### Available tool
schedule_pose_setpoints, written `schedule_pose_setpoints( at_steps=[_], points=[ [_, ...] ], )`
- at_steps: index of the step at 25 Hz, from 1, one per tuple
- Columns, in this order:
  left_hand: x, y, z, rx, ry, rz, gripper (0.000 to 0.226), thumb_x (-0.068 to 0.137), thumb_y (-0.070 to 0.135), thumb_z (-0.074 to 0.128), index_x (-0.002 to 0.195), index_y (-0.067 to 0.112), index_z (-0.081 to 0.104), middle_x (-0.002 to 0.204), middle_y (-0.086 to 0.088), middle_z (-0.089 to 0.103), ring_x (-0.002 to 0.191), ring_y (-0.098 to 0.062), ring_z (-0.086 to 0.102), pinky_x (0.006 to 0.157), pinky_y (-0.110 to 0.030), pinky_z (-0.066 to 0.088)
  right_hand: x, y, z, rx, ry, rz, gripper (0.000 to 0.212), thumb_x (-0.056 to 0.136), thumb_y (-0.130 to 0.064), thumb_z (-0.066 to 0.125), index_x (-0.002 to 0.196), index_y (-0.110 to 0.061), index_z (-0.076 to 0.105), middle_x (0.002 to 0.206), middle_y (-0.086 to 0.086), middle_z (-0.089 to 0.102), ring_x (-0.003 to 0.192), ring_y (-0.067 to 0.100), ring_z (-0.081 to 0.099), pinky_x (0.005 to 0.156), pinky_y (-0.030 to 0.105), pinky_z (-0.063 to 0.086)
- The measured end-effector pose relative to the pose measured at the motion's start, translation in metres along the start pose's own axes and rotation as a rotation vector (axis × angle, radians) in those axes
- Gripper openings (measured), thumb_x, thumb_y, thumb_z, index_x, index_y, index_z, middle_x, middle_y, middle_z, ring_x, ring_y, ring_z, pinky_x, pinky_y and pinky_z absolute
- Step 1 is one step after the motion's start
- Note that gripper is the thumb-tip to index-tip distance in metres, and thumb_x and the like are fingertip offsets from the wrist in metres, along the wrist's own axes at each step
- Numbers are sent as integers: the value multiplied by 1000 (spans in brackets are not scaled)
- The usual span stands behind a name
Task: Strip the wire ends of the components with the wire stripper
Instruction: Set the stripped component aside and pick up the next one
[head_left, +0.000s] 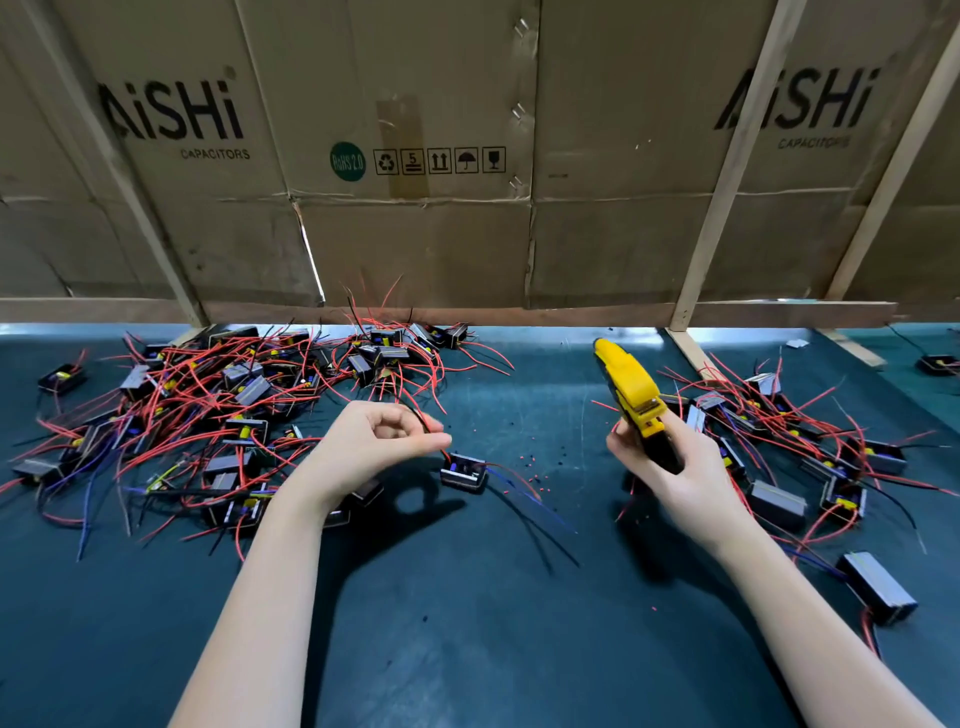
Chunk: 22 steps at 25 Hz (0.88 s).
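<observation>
1. Above the dark green mat (467, 623), my left hand (363, 447) pinches a red wire (427, 425) between thumb and forefinger, the other fingers curled in loosely.
2. From that wire a small black component (464, 472) dangles just above the mat, its blue and red leads trailing off to the right.
3. My right hand (670, 467) is wrapped around the handles of the yellow wire stripper (631, 387), fingers curled tight on it; its nose points up and away from me, well apart from the pinched wire.
4. To my left lies a big heap of components (218, 405) tangled in red wires.
5. To my right lies a smaller heap (800, 447), just beside the hand with the stripper.
6. Between my hands, tiny red and dark bits of insulation (535, 462) dot the mat.
7. Behind it all stands a wall of cardboard (467, 156) printed "AiSHi CAPACITORS".
</observation>
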<state>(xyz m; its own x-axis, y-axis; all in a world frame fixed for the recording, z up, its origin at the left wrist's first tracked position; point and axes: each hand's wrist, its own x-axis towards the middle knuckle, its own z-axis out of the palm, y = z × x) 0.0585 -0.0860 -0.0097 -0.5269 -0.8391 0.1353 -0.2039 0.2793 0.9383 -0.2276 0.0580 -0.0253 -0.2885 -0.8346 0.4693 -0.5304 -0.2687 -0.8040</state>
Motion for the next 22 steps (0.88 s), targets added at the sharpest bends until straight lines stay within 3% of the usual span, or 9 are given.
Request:
schedule_pose_setpoints(
  at_steps=[3,6,8,11,16,19,22],
  points=[
    [3,-7,4,-121,187,-72,20,82,10,76,78,5,58,84,-16,73,77,-20,73,69,-24,54,0,-4,3,19,-11,3,36,80,-43,66,84,-8,58,80,20,56,77,34,48,69,36,40],
    [7,-7,14,-254,221,-76,7,88,7,69,86,9,63,81,-15,75,76,-21,73,66,-23,53,2,-7,1,21,-39,22,36,84,-46,70,86,-11,59,81,19,57,78,36,50,73,45,44],
    [8,-3,19,-331,183,-75,4,90,10,66,93,11,68,82,-11,76,75,-19,73,64,-20,52,3,-8,1,0,-34,33,26,82,-42,68,84,-18,59,76,8,59,73,29,51,70,42,43],
    [5,5,27,-312,53,-60,12,94,12,60,102,10,69,86,-12,76,77,-18,74,62,-17,53,2,-3,5,-178,28,31,23,80,-42,75,85,-25,60,73,-9,60,68,10,53,66,27,41],
    [-2,16,45,-255,-89,-2,22,100,11,50,105,11,72,93,-12,76,87,-19,73,73,-23,56,3,7,14,-711,159,95,47,74,-63,67,91,-20,59,87,-4,62,90,25,59,80,41,41],
    [-4,20,53,-271,-159,14,24,97,10,53,107,12,75,90,-10,72,89,-16,67,85,-31,55,3,14,13,-788,234,135,50,74,-62,69,94,-17,60,91,0,62,95,30,59,80,41,37],
    [-4,24,57,-304,-149,10,16,95,5,57,104,7,70,77,-8,70,77,-19,67,75,-24,54,4,18,11,-839,283,137,53,73,-59,70,99,-14,60,96,5,62,98,33,58,80,41,36]
  ],
)
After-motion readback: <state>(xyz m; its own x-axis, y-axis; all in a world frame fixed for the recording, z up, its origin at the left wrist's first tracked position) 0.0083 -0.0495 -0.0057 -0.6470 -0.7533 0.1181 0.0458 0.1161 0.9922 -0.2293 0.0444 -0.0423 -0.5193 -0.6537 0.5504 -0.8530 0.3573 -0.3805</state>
